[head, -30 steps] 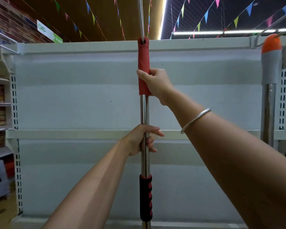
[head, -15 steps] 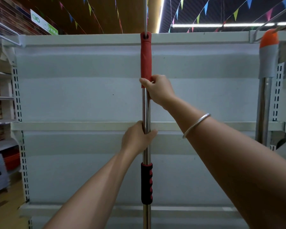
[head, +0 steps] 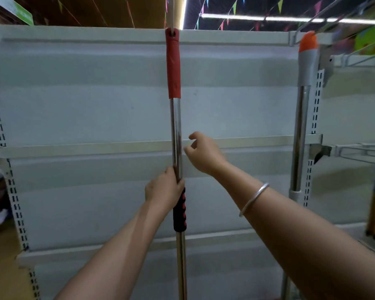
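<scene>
Facing the white shelving (head: 95, 109), with the steel pole (head: 176, 126) standing upright right in front of it, red sleeve (head: 173, 66) up top; my left hand (head: 164, 190) is wrapped round the pole just above the black grip (head: 179, 215), my right hand (head: 204, 154) hangs just beside the pole, fingers (head: 193, 136) loosely curled, holding nothing

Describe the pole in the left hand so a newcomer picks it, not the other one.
Find the white shelving unit that fills the view. Upright before its middle stands a chrome pole, gripped by the left hand at the top of a ribbed black-and-red band. Its long red top sleeve sets it apart from the second pole at the unit's right post, which has an orange-and-grey cap.
</scene>
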`<state>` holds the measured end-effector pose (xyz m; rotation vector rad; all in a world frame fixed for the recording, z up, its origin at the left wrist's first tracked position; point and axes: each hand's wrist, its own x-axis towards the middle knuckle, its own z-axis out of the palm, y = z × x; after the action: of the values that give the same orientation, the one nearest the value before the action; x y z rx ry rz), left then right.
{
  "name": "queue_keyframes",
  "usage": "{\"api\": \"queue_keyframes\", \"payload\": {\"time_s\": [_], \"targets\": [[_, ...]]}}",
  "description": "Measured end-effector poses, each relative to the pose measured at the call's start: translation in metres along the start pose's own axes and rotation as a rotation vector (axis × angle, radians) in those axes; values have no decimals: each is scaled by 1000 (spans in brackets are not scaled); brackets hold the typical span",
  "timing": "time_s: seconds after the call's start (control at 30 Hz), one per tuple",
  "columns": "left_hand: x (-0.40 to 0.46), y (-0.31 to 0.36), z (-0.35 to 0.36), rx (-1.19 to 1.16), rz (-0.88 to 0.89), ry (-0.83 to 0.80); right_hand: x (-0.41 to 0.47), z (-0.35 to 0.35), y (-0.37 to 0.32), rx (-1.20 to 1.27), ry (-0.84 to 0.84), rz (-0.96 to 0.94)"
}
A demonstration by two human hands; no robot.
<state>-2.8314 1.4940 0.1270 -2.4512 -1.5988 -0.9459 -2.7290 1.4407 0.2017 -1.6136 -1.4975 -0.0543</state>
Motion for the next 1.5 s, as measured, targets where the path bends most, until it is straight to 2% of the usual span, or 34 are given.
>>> {"api": "queue_keyframes", "payload": {"time_s": [0.2, 0.33, 0.47, 0.53, 0.7, 0.8, 1.0, 1.23, 1.5], "targets": [[-21, 14, 17, 60, -136, -2, -53, -19, 59, -58, -91, 152], [-36, 33, 16, 258, -179, -96, -86, -56, 88, -123, -127, 208], [-64, 88, 19, 533, -53, -266, -125, -105, 115, -202, -177, 215], [-81, 135, 27, 506, 48, -307, -149, -136, 134, -230, -183, 247], [-148, 295, 58, 177, 263, -376, -217, -233, 207, -324, -168, 365], [-194, 396, 79, 83, 431, -406, -267, -299, 263, -379, -163, 473], [-282, 561, 126, 0, 728, -587, -391, -416, 375, -363, -80, 812], [-350, 728, 194, -80, 897, -800, -493, -529, 489, -300, 57, 1132], [-362, 913, 270, -128, 1072, -875, -515, -644, 621, -237, 182, 1261]]}}
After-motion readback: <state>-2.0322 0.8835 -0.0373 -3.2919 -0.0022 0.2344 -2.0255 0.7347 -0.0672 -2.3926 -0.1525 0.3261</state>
